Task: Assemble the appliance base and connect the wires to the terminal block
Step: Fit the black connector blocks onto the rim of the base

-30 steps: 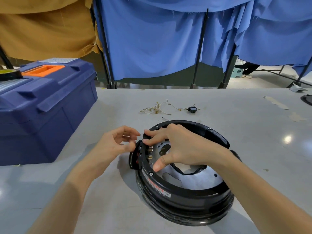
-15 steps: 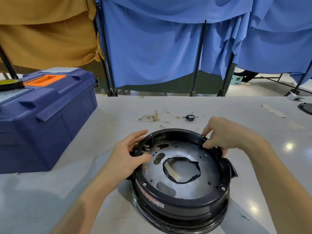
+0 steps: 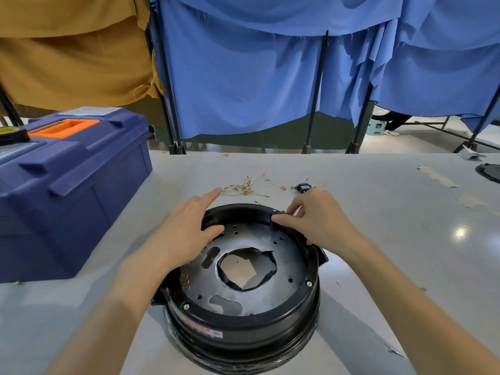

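A round black appliance base (image 3: 243,318) with a metal inner plate (image 3: 273,269) and a ragged central hole stands on the grey table in front of me. My left hand (image 3: 186,234) lies on its far left rim, thumb inside on the plate, index finger stretched out past the rim. My right hand (image 3: 319,220) grips the far right rim, thumb on the inside and fingers curled over the outside. Brass terminals (image 3: 186,277) show at the left inner wall, partly behind my left wrist. Beyond the base lie a bundle of thin wires (image 3: 244,186) and a small black connector (image 3: 303,188).
A large blue toolbox (image 3: 67,190) with an orange handle stands at the left, a tape roll (image 3: 10,135) on its lid. A dark round object (image 3: 489,171) sits at the table's right edge. Blue and tan curtains on black stands hang behind the table.
My right hand left the terminal area and went to the far right rim. My left hand slid from the left side onto the far left rim. The base turned a little.
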A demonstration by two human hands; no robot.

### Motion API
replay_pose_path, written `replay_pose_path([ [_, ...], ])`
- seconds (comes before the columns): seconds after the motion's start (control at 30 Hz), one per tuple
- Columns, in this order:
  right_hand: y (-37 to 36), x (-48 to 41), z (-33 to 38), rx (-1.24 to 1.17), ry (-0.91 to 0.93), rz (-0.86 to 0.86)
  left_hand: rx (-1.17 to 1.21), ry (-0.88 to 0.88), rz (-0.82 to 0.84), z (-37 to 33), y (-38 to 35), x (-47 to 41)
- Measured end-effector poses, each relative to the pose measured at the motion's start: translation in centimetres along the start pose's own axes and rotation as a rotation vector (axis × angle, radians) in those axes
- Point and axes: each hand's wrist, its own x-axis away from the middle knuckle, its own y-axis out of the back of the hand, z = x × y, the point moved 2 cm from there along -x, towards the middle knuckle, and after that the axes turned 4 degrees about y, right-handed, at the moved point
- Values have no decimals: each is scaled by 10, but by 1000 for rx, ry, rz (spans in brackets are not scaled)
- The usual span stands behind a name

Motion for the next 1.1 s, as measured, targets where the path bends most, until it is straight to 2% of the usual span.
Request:
replay_pose_path([
  [0.2,-12,-22,-22,-73,-65,-82,-229,7,-17,0,-13,-9],
  [0.3,-22,-43,-47,29,-120,-94,-277,-8,-25,1,-16,-10],
  [0.63,-58,-97,-97,323,-168,96,-340,-24,-79,6,-23,-9],
  [0.8,-63,-107,-98,454,-142,-67,-365,-19,-103,7,-23,-8],
  [0.97,-54,-104,-99,246,-136,-168,-368,-15,-96,6,-22,-8],
  [1.1,-30,-96,-77,-41,-114,-278,-379,-20,-95,6,-22,-8],
])
